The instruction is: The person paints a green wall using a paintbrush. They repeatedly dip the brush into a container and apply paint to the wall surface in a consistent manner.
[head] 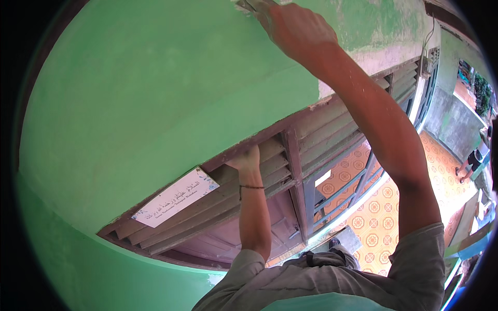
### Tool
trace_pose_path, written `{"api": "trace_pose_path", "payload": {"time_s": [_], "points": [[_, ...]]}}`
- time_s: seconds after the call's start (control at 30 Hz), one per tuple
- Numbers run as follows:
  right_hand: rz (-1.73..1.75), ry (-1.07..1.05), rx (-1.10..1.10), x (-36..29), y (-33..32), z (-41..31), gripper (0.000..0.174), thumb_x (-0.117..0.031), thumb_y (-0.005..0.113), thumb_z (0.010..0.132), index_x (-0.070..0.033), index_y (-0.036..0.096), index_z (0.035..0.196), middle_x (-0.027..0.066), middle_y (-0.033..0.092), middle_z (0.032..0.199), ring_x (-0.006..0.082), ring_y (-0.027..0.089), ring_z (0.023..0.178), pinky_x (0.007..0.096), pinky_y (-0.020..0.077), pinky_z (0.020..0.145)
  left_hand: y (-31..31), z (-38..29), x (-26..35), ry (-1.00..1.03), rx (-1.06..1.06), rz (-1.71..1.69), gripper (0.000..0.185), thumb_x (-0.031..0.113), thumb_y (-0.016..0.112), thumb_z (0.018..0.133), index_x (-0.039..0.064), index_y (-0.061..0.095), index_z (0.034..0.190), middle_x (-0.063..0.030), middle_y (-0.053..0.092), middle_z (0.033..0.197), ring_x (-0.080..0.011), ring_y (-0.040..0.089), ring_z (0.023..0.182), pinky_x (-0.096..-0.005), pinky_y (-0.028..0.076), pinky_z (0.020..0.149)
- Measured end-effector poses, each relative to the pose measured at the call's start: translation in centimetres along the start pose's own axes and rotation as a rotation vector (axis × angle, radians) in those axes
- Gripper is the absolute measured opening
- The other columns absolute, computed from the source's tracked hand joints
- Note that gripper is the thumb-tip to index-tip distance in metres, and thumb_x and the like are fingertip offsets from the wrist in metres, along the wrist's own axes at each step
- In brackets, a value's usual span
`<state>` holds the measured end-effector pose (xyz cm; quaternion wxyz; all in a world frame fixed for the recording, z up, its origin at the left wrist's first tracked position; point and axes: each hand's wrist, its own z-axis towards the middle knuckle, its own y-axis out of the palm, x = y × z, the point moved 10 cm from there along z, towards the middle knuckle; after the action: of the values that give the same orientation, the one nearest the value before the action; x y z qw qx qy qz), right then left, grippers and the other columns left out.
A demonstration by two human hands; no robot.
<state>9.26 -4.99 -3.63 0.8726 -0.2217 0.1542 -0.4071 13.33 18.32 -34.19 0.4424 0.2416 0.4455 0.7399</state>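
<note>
My right hand is raised high against the green painted wall and grips a flat scraping tool, probably a scraper. Its blade lies at the wall by a small patch of broken paint; the top of the picture cuts off part of the tool. Lower down, my left hand holds the brown wooden frame above the louvre slats. The fingers of that hand are hidden behind the frame. A dark bracelet circles the left wrist.
A white sign bearing writing hangs on the frame at left. Below are a brown door, blue window bars and orange patterned floor tiles. Bare pinkish patches show at right. A person stands far right.
</note>
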Motion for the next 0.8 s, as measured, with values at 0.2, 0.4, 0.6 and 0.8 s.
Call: {"api": "trace_pose_path", "payload": {"time_s": [0.2,0.4,0.6,0.8], "points": [[-0.018,0.072,-0.162,-0.3,-0.5,-0.6,0.041,-0.023,0.044,0.106,-0.001,0.053,0.140,0.0257,0.072,0.096,0.0400,0.072,0.085,0.0504,0.0576,0.077,-0.5,0.3,0.8,0.033,-0.050,0.109,0.067,0.059,0.059,0.095,0.011,0.057,0.141,-0.0062,0.055,0.148,-0.0265,0.048,0.139,-0.0477,0.034,0.121],[-0.056,-0.015,0.042,-0.2,-0.4,-0.8,0.042,-0.032,0.050,0.106,-0.023,0.049,0.148,0.0258,0.070,0.087,0.0462,0.067,0.081,0.0576,0.0540,0.072,-1.1,0.3,0.7,0.012,0.033,0.035,0.056,0.046,0.048,0.101,0.008,0.057,0.140,-0.0080,0.057,0.145,-0.0265,0.051,0.135,-0.0417,0.035,0.118],[-0.016,0.055,-0.114,0.2,-0.7,0.4,0.043,-0.024,0.043,0.107,-0.003,0.049,0.145,0.0241,0.072,0.094,0.0391,0.072,0.084,0.0503,0.0576,0.076,-1.3,0.1,0.6,0.001,0.050,0.032,0.056,0.047,0.046,0.102,0.008,0.057,0.141,-0.0094,0.056,0.146,-0.0279,0.049,0.137,-0.0431,0.034,0.120],[-0.052,0.029,-0.074,0.0,-1.0,1.0,0.047,-0.021,0.041,0.107,-0.006,0.043,0.151,0.0239,0.072,0.096,0.0380,0.072,0.084,0.0489,0.0582,0.075,-0.9,0.5,0.6,0.015,-0.084,0.092,0.068,0.061,0.057,0.096,0.012,0.055,0.143,-0.0047,0.055,0.149,-0.0260,0.046,0.141,-0.0475,0.031,0.123]]}}
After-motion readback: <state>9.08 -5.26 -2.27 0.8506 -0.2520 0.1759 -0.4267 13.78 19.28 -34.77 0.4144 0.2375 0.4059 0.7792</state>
